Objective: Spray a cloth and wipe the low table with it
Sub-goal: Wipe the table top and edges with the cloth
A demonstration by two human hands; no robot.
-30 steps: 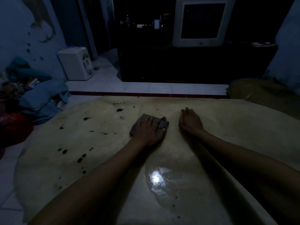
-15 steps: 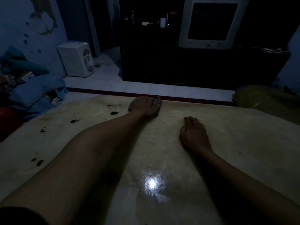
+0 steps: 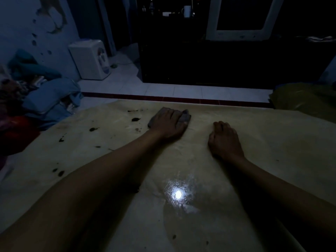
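Note:
The low table [image 3: 272, 142] has a pale yellowish top with dark spots on its left part and a wet shiny patch near me. A small grey cloth [image 3: 185, 117] lies near the table's far edge. My left hand [image 3: 168, 123] presses flat on the cloth, fingers straight, covering most of it. My right hand [image 3: 224, 139] rests palm down on the bare tabletop to the right of the cloth, fingers slightly bent, holding nothing. No spray bottle is in view.
Beyond the table is a tiled floor, a dark cabinet [image 3: 227, 62] with a white monitor [image 3: 241, 19] on it, and a white appliance [image 3: 91, 59] at the left wall. Clothes [image 3: 45, 99] are piled at the left; an olive cushion [image 3: 305, 100] lies at the right.
My left hand pushed the cloth from mid-table out to the far edge, then drew it slightly back. My right hand stayed resting in place.

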